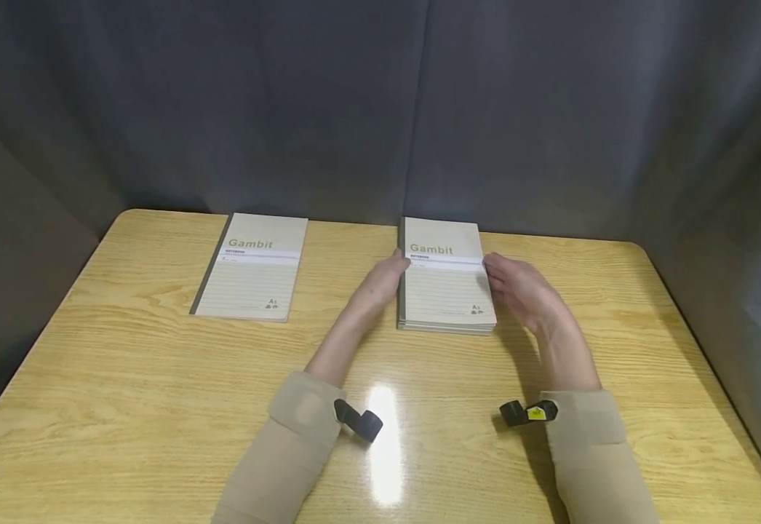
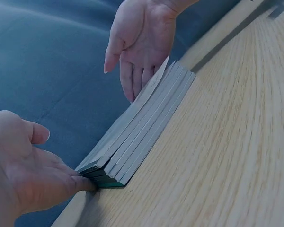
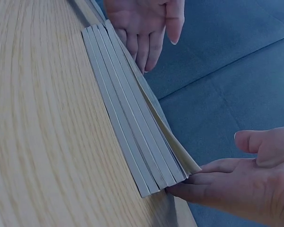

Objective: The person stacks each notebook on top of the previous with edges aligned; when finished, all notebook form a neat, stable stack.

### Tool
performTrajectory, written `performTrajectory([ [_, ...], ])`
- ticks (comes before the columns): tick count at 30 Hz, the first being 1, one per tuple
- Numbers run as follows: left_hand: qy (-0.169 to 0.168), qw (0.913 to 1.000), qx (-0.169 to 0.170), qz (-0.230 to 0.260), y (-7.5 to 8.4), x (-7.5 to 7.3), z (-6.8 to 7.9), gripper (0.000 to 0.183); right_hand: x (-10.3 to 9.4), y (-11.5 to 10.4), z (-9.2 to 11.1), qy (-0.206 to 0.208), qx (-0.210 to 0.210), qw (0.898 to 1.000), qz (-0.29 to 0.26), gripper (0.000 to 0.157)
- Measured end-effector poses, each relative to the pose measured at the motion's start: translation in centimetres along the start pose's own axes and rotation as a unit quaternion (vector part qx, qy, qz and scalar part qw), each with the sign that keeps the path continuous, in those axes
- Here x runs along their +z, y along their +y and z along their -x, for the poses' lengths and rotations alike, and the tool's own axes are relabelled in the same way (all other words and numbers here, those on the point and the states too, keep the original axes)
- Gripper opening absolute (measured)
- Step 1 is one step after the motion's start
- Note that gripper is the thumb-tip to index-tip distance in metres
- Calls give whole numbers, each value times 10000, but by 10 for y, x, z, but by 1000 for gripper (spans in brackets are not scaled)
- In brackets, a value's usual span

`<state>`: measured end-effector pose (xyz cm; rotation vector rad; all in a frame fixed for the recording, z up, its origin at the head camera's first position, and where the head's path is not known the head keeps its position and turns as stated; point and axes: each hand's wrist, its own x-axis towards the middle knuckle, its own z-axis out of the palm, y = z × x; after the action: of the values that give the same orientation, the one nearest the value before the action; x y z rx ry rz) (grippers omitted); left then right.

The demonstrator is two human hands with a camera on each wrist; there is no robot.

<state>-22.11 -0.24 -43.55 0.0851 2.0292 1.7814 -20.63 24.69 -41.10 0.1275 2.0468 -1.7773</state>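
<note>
A stack of several notebooks (image 1: 449, 291), the top one printed "Gambit", lies on the table between two hands. My left hand (image 1: 380, 282) has its straight fingers against the dark spine side; in the left wrist view, the left fingertips (image 2: 83, 182) meet the spine edges. Along the opposite side, my right hand (image 1: 521, 287) touches the page edges with extended fingers, thumb raised. Seen from the right wrist, the right fingers (image 3: 199, 189) reach the lower corner of the stack (image 3: 128, 109). The top cover lifts slightly at that side.
A single matching notebook (image 1: 249, 269) lies flat to the left of the stack. The wooden table (image 1: 158, 407) ends at a dark grey curtain (image 1: 289, 109) behind, with more curtain at both sides. Black wrist cameras sit on both beige sleeves (image 1: 305, 407).
</note>
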Motion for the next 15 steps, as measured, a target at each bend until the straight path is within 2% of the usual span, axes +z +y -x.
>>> performTrajectory([
  [6,37,9999,-89,-55,1,0,2,66,1,-1,0,108,0,9994,-326,71],
  [9,139,9997,-80,-196,4,-2,4,67,2,-3,2,497,-48,9976,-483,72],
  [12,360,9989,1,-300,9,-11,8,66,4,-6,6,1010,-179,9942,-327,69],
  [15,553,9977,151,-359,13,-22,12,65,6,-8,10,1455,-481,9881,-147,66],
])
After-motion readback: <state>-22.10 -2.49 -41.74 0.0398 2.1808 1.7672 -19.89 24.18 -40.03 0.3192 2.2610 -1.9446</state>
